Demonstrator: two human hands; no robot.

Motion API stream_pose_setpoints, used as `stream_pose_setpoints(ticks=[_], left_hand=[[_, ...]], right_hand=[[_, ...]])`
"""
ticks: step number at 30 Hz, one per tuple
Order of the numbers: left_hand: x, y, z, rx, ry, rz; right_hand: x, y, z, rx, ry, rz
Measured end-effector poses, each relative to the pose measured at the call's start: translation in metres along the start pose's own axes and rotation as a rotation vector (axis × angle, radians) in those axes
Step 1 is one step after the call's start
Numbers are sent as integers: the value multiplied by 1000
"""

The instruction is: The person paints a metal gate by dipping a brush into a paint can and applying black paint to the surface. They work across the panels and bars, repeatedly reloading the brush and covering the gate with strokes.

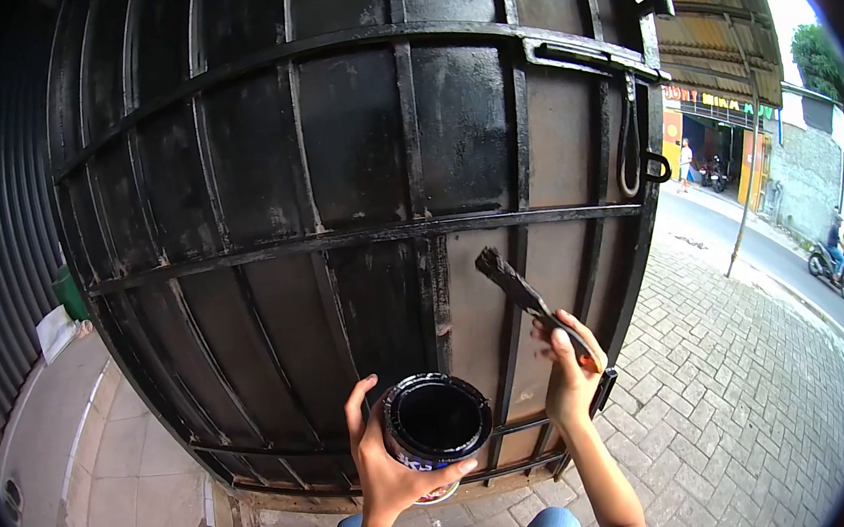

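Brick paving (712, 369), grey road (730, 221), bright sky (783, 1)

Left hand (392, 472) cupped, right hand (570, 369) raised, fingers curled.

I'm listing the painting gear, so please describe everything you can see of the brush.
The brush looks flat, its clumped bristles coated in glossy black, with dark smears down toward the handle. The right hand grips the handle, hiding part of it, so its material is unclear. It slants, bristles up and to the left, before a brownish panel; whether they touch, I can't tell.
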State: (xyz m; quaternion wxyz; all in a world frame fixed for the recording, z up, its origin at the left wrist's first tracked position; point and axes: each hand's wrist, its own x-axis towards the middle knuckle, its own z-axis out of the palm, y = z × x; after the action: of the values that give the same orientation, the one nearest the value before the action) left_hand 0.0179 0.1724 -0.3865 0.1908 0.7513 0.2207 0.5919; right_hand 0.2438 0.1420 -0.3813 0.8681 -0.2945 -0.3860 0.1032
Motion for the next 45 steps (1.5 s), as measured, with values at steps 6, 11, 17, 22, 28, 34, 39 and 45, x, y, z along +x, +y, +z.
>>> stream_pose_setpoints(ticks=[6, 11, 17, 22, 28, 34, 39, 45], left_hand=[[-10, 2, -1, -22, -102, 3], [-24, -2, -13, -131, -84, -99], [-36, -9, -29, -114, -61, -122], [-35, -10, -32, -71, -96, -98], [-34, -8, -31, -72, -82, -95], [-36, -4, -30, -121, -62, -142], [-36, -2, -33, -125, -65, -148], [-35, 3, -33, -178, -40, -164]], right_hand=[[42, -6, 14, -1018, -591, -1165], [36, -3, -2, -1132, -874, -1234], [52, -40, -7, -1137, -1170, -1073], [98, -55, 29, -1029, -1014, -1127], [86, -20, 25, -1060, -740, -1547], [48, 2, -3, -1111, -906, -1265], [37, -15, -15, -1085, -1025, -1159], [40, 2, -9, -1084, -956, -1247]])
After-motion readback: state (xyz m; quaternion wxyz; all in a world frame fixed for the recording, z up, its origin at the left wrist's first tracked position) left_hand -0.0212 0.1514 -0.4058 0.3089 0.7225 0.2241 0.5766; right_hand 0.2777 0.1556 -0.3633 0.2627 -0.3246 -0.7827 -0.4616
